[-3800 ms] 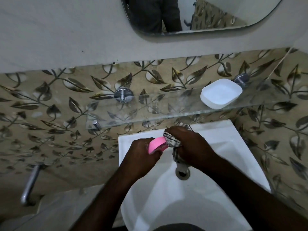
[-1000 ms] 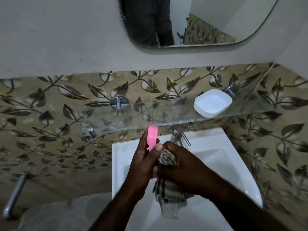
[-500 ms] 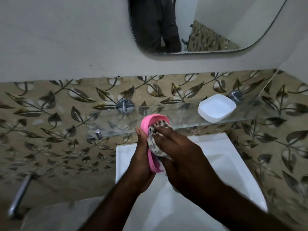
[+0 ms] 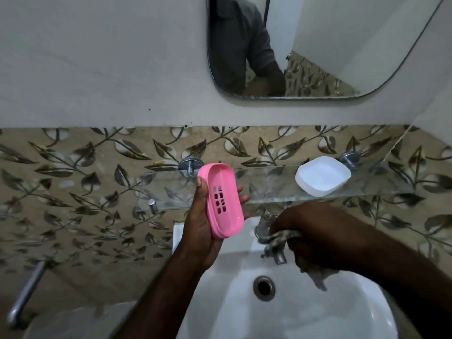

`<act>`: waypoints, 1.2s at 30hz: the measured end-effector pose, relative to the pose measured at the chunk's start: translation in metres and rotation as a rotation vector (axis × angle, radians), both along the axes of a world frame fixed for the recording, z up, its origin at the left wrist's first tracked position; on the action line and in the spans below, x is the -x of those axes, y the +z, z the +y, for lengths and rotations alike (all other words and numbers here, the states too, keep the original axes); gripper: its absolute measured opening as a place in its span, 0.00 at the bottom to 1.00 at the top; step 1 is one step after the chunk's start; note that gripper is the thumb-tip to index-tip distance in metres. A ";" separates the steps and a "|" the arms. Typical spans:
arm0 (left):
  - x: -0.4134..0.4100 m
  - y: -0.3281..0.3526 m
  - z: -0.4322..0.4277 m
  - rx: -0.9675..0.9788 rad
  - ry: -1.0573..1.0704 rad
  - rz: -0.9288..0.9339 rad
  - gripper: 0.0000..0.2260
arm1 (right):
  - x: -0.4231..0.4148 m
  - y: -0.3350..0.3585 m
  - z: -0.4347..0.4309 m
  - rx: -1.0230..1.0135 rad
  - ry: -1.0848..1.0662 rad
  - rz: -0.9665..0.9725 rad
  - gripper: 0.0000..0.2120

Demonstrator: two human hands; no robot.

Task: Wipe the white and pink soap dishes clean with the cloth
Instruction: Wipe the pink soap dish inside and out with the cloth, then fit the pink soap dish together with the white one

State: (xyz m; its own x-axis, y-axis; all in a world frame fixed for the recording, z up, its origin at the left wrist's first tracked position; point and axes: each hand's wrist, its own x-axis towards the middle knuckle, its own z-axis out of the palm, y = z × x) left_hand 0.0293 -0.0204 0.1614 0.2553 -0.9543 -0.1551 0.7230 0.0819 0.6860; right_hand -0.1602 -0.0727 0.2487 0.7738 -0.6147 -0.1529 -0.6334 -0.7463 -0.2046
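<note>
My left hand (image 4: 199, 231) holds the pink soap dish (image 4: 221, 199) upright in front of the glass shelf, its slotted inside facing me. The white soap dish (image 4: 322, 176) rests on the right part of the glass shelf (image 4: 274, 189). My right hand (image 4: 315, 233) is off to the right over the sink's back edge, closed on the crumpled checked cloth (image 4: 315, 277), which hangs below my fist. Cloth and pink dish are apart.
A white sink (image 4: 244, 311) with a drain (image 4: 264, 288) lies below; its tap (image 4: 274, 250) is partly hidden by the cloth and my right hand. A mirror (image 4: 305, 45) hangs above. A metal bar (image 4: 27, 289) sticks out at lower left.
My right hand pulled the cloth out of the pink dish and moved right and down near the tap. My left hand raised the dish and turned its inside toward me.
</note>
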 end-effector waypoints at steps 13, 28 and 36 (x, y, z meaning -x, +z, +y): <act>-0.024 0.012 -0.020 0.052 0.018 0.220 0.34 | -0.046 -0.028 -0.050 0.300 -0.307 -0.427 0.18; -0.013 0.012 -0.026 0.108 -0.057 0.202 0.32 | 0.028 -0.061 -0.069 0.451 -0.416 -0.352 0.16; -0.018 0.007 -0.024 0.139 -0.083 0.162 0.34 | 0.005 0.034 -0.016 0.125 -0.151 -0.856 0.16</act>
State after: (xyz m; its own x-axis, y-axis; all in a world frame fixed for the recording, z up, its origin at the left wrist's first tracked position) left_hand 0.0468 -0.0445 0.1683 0.1572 -0.9861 -0.0535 0.8311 0.1028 0.5466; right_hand -0.1656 -0.0886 0.2830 0.5007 -0.6932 0.5184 -0.3936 -0.7157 -0.5769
